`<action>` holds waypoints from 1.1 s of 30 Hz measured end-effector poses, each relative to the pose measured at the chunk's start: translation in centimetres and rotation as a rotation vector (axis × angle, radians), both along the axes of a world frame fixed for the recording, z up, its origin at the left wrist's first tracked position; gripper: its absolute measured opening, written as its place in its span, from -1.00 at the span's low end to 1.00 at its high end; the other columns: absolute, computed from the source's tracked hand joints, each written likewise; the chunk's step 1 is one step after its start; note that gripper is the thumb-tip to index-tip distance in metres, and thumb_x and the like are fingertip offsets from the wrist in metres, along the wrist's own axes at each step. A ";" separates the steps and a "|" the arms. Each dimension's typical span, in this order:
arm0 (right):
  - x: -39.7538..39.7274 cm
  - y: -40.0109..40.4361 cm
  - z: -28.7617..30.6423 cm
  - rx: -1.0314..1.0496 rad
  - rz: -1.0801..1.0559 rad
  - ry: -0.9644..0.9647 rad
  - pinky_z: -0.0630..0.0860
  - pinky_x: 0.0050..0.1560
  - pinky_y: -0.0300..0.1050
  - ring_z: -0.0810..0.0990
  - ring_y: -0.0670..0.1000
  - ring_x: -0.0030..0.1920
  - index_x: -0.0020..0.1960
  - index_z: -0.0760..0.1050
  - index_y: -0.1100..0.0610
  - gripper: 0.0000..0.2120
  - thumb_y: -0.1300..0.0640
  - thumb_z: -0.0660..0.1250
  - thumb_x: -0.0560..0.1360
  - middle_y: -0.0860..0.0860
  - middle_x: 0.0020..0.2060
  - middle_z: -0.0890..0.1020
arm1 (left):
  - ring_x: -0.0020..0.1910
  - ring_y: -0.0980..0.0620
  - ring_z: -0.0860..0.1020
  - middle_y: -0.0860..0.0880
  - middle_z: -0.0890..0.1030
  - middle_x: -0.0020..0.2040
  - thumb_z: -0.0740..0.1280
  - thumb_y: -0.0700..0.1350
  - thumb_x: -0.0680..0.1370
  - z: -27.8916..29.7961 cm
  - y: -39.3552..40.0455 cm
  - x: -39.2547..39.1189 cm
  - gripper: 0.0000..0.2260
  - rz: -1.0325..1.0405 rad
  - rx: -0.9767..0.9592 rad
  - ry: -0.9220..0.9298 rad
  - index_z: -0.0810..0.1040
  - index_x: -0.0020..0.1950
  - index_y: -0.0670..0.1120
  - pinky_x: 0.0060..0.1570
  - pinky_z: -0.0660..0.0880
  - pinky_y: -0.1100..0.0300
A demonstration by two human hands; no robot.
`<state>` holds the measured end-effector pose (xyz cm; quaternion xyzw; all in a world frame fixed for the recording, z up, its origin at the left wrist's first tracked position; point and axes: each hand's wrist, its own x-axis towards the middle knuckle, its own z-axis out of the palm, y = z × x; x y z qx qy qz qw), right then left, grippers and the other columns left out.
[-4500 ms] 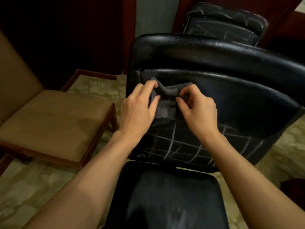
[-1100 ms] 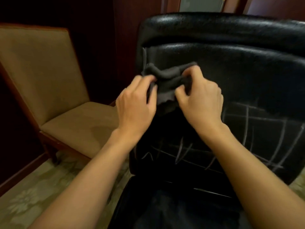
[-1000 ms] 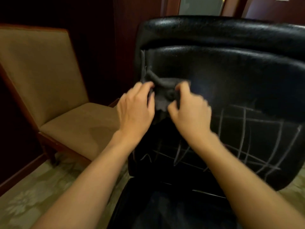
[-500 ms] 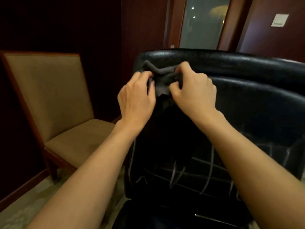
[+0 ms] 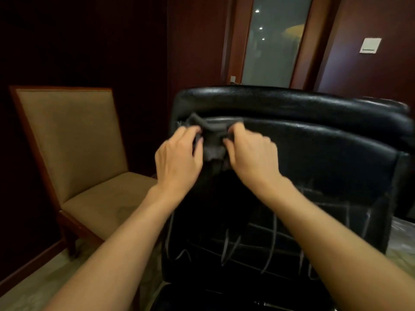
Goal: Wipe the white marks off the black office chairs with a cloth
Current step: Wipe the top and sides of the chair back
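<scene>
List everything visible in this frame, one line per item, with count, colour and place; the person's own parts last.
black office chair: 1, black, centre and right, backrest facing the camera
white marks: many lines, white, lower backrest
cloth: 1, dark grey, bunched at upper backrest
upholstered chair: 1, tan with wood frame, left
glass panel: 1, grey, behind
wall plate: 1, white, upper right
left hand: 1, grips cloth
right hand: 1, grips cloth

You face a glossy black leather office chair [image 5: 314, 140] crossed with white scribbled lines [image 5: 272, 241]. On it: a dark grey cloth [image 5: 212, 140]. Left of it: a tan upholstered chair with reddish-brown wooden frame [image 5: 74, 140].
</scene>
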<state>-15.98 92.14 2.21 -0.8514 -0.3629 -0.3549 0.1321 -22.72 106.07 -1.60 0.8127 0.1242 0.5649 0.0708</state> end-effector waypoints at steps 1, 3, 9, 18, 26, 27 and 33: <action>0.6 -0.4 1.5 0.042 0.005 -0.007 0.47 -0.06 0.08 0.60 0.30 0.07 0.27 0.36 0.13 -0.69 -0.04 0.16 0.64 0.15 0.09 0.64 | -0.12 -0.20 0.61 -0.10 0.62 -0.02 0.33 -0.10 0.59 1.6 -0.4 0.8 -0.81 -0.016 0.002 -0.027 0.61 0.18 -0.07 -0.26 0.46 0.03; 1.5 -1.9 3.4 0.079 -0.011 -0.038 0.46 -0.08 0.09 0.59 0.32 0.07 0.27 0.36 0.16 -0.69 -0.01 0.20 0.63 0.19 0.08 0.64 | -0.08 -0.17 0.61 -0.08 0.62 0.00 0.32 -0.10 0.60 3.8 -1.7 2.2 -0.80 -0.068 0.020 -0.044 0.61 0.19 -0.06 -0.23 0.45 0.05; 2.1 -8.0 -6.4 0.016 -0.121 0.088 0.54 -0.25 0.08 0.65 0.31 -0.18 0.27 0.41 0.21 -0.65 0.13 0.34 0.54 0.19 -0.13 0.67 | -0.21 -0.17 0.60 -0.09 0.63 -0.11 0.22 -0.06 0.57 -6.3 -5.9 3.1 -0.77 -0.052 0.208 0.144 0.62 0.09 -0.09 -0.23 0.46 0.02; 1.8 -10.9 -6.6 0.191 -0.057 0.016 0.51 -0.38 0.07 0.64 0.30 -0.30 0.14 0.52 0.20 -0.74 0.14 0.39 0.48 0.19 -0.23 0.67 | -0.18 -0.14 0.58 -0.08 0.62 -0.11 0.30 -0.11 0.58 -5.3 -8.7 3.1 -0.82 -0.133 0.186 0.034 0.63 0.12 -0.11 -0.21 0.40 0.01; 3.6 -12.4 -7.5 0.123 -0.182 0.139 0.51 -0.12 0.11 0.63 0.32 -0.03 0.36 0.35 0.16 -0.64 0.05 0.21 0.61 0.18 0.01 0.66 | -0.18 -0.19 0.59 -0.09 0.61 -0.11 0.21 -0.07 0.57 -5.6 -10.9 5.6 -0.73 -0.105 0.157 0.164 0.60 0.19 -0.06 -0.18 0.45 0.00; 3.3 -12.6 -9.8 0.115 -0.162 0.172 0.52 -0.16 0.11 0.65 0.31 -0.08 0.34 0.38 0.16 -0.65 0.06 0.25 0.59 0.16 -0.02 0.67 | -0.18 -0.18 0.58 -0.08 0.60 -0.12 0.20 -0.06 0.57 -7.9 -11.0 5.0 -0.73 -0.089 0.170 0.190 0.60 0.18 -0.07 -0.18 0.43 -0.02; 2.4 -13.6 -13.7 0.181 -0.078 -0.073 0.38 -0.57 -0.13 0.60 0.15 -0.42 -0.01 0.59 0.15 -0.71 0.09 0.54 0.33 0.03 -0.36 0.63 | -0.10 -0.10 0.53 -0.06 0.57 -0.10 0.29 -0.11 0.53 -11.2 -11.9 2.6 -0.82 -0.171 0.078 0.171 0.63 0.06 -0.09 -0.14 0.42 0.01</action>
